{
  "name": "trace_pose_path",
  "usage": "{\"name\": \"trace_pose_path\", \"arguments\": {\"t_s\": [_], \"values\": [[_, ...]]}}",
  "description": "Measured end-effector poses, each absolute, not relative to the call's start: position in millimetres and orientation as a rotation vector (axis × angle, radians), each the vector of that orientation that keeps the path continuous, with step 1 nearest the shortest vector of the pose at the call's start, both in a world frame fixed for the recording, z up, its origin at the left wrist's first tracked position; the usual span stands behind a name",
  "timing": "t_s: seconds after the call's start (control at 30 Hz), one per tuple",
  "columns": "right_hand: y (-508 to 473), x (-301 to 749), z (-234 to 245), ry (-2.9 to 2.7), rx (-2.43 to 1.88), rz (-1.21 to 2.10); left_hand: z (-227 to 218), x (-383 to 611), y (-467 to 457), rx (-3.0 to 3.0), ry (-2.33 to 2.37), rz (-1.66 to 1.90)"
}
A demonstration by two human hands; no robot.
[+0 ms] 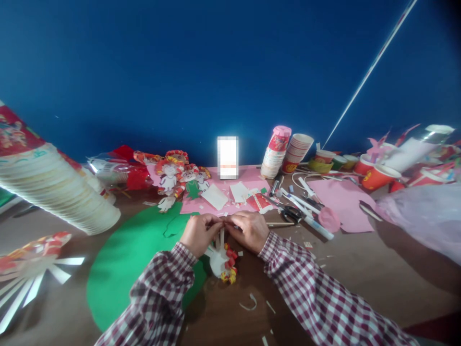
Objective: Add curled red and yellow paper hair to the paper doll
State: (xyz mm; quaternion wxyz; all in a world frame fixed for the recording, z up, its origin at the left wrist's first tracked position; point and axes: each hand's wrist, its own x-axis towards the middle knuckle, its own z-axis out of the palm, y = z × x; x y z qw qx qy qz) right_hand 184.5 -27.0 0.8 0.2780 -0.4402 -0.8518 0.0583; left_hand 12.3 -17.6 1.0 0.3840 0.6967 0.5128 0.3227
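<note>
In the head view, my left hand [202, 233] and my right hand [249, 231] meet at the table's middle, fingertips pinched together. Between them rises a white strip of a cut paper cup [218, 262], its end hidden by my fingers. Below my hands the cup's white base shows, with red and yellow printed pieces at its right side. Under my left forearm lies a round sheet of green paper [122, 269]. Just beyond my fingers is a pink paper sheet [194, 204] with white scraps on it.
Scissors [291, 214] and several pens lie right of my hands. Stacked paper cups [272, 161] stand at the back; a long stack [68, 192] leans in at left. Paper cut-out figures [168, 180] are piled at back left. A cup with splayed strips [32, 269] lies far left.
</note>
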Motion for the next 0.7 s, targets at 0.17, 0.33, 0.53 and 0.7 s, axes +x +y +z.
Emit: {"name": "trace_pose_path", "arguments": {"t_s": [0.17,0.33,0.53,0.7], "values": [[-27.3,183.8,0.7,-2.276,-1.165,0.175,1.4,12.4,-17.4,1.737,1.315,0.834],[-27.2,183.6,-0.4,-2.272,-1.176,0.159,1.9,12.6,-17.7,1.738,1.332,0.837],[-26.5,184.4,-1.7,-2.303,-1.172,0.14,2.3,13.0,-17.0,1.749,1.36,0.807],[-26.1,184.7,-2.5,-2.329,-1.179,0.127,1.4,12.1,-16.5,1.745,1.36,0.795]]}}
